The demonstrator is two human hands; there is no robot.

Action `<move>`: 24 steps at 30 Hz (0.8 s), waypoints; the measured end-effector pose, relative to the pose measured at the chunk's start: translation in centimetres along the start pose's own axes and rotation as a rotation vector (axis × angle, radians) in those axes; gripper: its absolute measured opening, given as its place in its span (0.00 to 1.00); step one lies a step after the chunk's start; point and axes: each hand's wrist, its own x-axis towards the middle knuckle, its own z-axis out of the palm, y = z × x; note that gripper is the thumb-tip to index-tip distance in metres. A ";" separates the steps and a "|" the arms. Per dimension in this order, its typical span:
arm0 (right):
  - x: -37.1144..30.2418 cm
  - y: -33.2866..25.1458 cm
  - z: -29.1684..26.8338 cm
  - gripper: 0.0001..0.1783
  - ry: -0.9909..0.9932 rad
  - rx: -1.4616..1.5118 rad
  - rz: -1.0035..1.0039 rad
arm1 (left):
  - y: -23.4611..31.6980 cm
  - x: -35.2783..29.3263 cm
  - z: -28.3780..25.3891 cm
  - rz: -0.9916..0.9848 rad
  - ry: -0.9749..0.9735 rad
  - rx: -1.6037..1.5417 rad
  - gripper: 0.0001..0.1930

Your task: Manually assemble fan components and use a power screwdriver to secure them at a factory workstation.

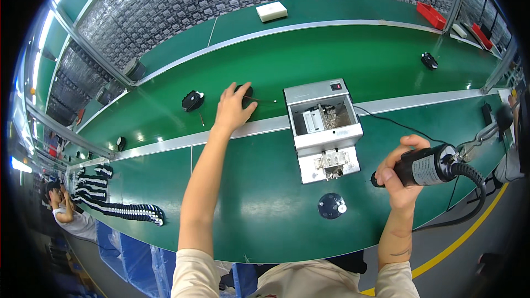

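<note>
My left hand point(234, 109) reaches far over the green belt, its fingers and thumb curled round a black round part point(248, 95). A thin wire with a white end runs out from that part to the right. The hand hides some of the part. My right hand point(398, 175) is wrapped round a black electric screwdriver point(424, 166), held sideways above the bench with its tip to the left. Between my hands stands a silver screw feeder point(323, 127) with screws in its open hopper. In front of it lies a dark round disc point(332, 206) with a white spot.
More black parts lie on the belt point(342, 49), one left of my hand point(192, 100), another far right point(429, 60). Rows of stacked dark discs point(130, 211) cover the bench's left end. A white box point(271, 11) and red bin point(431, 16) sit on the back shelf. Another person point(72, 215) sits far left.
</note>
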 end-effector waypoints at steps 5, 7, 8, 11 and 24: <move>-0.1 -0.3 -0.9 0.36 -0.025 -0.096 -0.057 | 0.2 -0.3 1.3 0.005 -0.042 0.034 0.26; -0.9 -0.7 -2.3 0.42 -0.076 -0.116 0.027 | 1.4 -2.3 -0.4 0.050 0.043 -0.029 0.27; -1.2 -1.0 -2.4 0.45 -0.038 -0.185 0.049 | 2.1 -3.3 -1.4 0.074 0.086 -0.062 0.27; -3.2 -1.4 -2.5 0.54 -0.002 -0.369 0.211 | 2.7 -7.6 -4.9 0.036 0.088 -0.062 0.28; -10.6 0.2 3.0 0.53 -0.539 -0.831 0.324 | -7.0 -17.1 -10.5 -0.283 0.184 0.007 0.35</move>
